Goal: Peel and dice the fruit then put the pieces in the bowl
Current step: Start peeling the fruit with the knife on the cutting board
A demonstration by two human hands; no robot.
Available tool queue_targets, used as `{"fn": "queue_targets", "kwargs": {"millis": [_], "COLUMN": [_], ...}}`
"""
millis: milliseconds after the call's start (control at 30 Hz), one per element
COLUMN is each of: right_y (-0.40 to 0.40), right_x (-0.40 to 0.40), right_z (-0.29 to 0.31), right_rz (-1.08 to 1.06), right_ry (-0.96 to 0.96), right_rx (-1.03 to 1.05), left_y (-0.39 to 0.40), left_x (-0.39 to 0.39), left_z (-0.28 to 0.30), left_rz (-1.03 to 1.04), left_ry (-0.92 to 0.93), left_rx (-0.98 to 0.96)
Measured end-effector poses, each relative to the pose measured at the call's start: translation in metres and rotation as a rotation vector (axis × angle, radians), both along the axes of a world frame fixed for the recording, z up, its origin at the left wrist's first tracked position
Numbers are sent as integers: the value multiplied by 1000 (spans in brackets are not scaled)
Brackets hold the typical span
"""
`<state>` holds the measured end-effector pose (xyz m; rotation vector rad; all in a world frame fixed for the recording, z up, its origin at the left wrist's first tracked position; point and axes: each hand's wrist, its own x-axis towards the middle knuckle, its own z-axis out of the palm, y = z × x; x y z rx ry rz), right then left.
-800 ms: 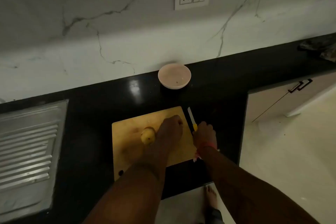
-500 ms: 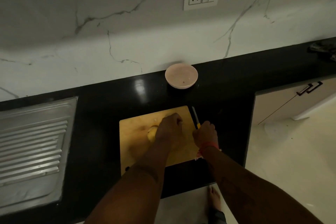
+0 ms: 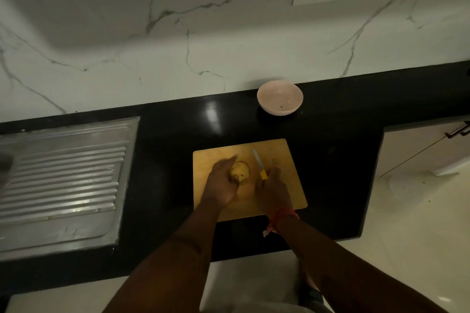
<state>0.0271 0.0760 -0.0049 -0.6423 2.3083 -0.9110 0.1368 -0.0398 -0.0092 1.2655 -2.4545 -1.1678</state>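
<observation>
Fruit (image 3: 240, 170) sits mid cutting board (image 3: 284, 185). Your L hand (image 3: 222, 183) cups it from left side, fingers curled. R hand (image 3: 273, 185) grips knife (image 3: 260, 163) just right of fruit, blade pointing toward bowl (image 3: 279, 98). Unpeeled, I judge.

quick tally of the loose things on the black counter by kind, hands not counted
fruit: 1, on the board, held by the left hand
knife: 1, gripped by the right hand
cutting board: 1
bowl: 1, behind the board near the wall
total: 4
</observation>
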Motion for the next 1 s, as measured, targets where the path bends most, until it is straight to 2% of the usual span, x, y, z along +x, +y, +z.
{"fn": "queue_targets", "kwargs": {"millis": [100, 433, 633, 1000], "right_y": [2, 10, 9, -8], "right_x": [11, 37, 40, 36], "right_z": [-8, -13, -7, -5], "right_rz": [60, 251, 229, 257], "right_ry": [29, 133, 96, 61], "right_rx": [82, 64, 31, 106], "left_y": [3, 9, 10, 10], "left_x": [0, -9, -8, -8], "left_z": [2, -2, -1, -3], "left_rz": [-15, 87, 92, 117], "left_ry": [11, 50, 35, 48], "left_rx": [61, 100, 95, 111]}}
